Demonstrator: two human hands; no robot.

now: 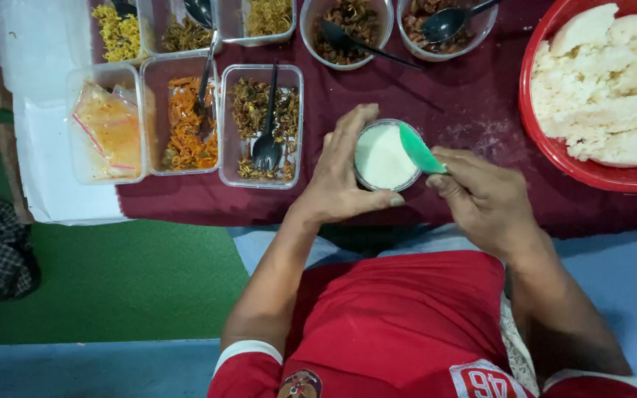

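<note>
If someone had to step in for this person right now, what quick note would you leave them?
Left hand wraps round a small clear cup on the dark red cloth.
Right hand holds a green spoon, its blade resting on the cup's right rim.
Done: cup is packed with white rice, surface fairly flat.
Left: red bowl of rice sits to the right; the side dishes in trays beyond are not yet added.

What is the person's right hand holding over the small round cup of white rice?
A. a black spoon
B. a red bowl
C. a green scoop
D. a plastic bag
C: the right hand grips a green scoop whose blade rests on the rim of the small cup, which the left hand steadies on the dark red cloth.
</note>
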